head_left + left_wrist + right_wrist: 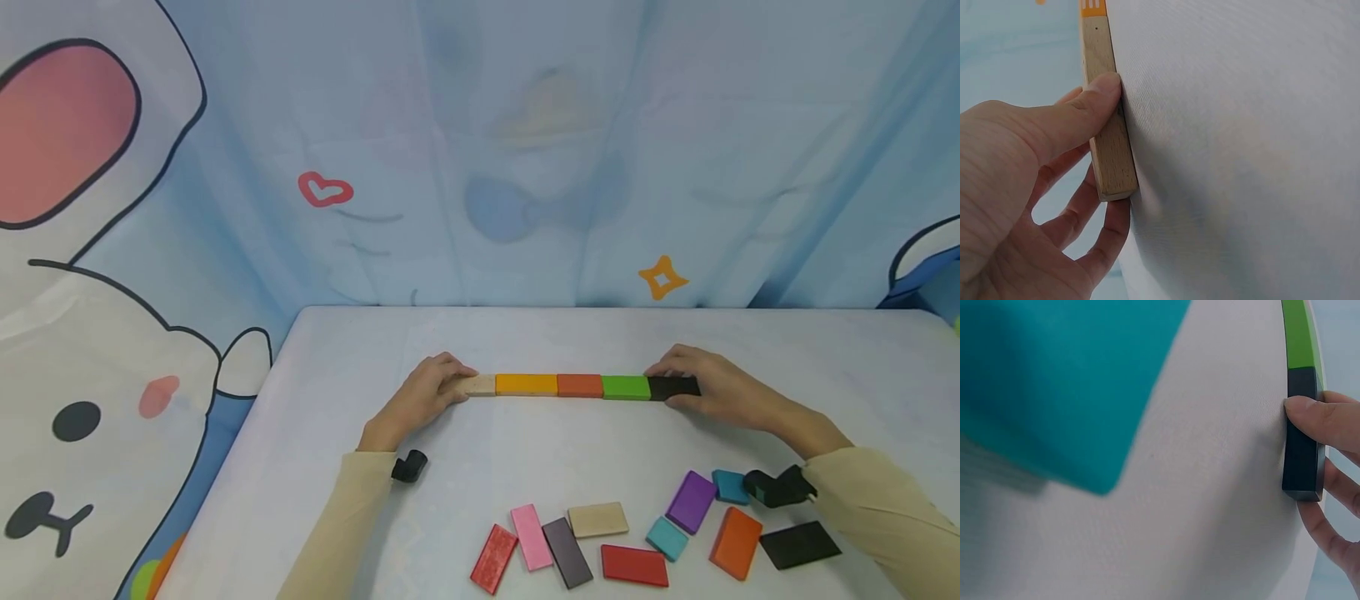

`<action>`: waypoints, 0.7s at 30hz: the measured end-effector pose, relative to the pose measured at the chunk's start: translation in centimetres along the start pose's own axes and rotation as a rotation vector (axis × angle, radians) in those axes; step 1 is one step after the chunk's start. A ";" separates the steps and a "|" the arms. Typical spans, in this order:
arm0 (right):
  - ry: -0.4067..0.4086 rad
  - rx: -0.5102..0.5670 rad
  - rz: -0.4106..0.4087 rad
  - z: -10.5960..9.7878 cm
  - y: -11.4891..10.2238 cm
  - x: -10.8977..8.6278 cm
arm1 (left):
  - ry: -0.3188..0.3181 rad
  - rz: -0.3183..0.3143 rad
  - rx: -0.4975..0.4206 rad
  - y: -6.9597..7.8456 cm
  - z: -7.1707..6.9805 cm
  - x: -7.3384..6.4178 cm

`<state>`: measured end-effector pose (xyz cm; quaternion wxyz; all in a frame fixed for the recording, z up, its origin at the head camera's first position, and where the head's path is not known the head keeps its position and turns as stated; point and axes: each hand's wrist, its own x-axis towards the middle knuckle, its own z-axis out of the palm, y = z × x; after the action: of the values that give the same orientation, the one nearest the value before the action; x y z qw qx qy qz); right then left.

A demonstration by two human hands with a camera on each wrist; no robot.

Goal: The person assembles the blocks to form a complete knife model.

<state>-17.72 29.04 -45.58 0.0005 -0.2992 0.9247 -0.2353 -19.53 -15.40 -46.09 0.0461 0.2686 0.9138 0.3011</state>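
Note:
A straight row of blocks set end to end lies across the white table. From left to right it runs plain wooden block, yellow-orange block, red-orange block, green block and black block. At the left end my left hand pinches the wooden block, thumb on the near side and fingers behind. My right hand grips the black block at the other end the same way. In the right wrist view the black block meets the green one.
Loose blocks lie nearer me: a red block, a pink block, a purple block, an orange block, a black block and several others. A teal block sits beside the right wrist's camera. A printed curtain hangs behind.

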 end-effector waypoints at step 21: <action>-0.065 0.028 -0.104 -0.3 -9.9 0.3 | -0.001 -0.023 -0.014 0.1 0.1 -0.1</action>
<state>-12.52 22.00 -40.93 0.0223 -0.3544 0.9040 -0.2379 -19.41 -15.31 -46.12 0.0517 0.2578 0.9147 0.3068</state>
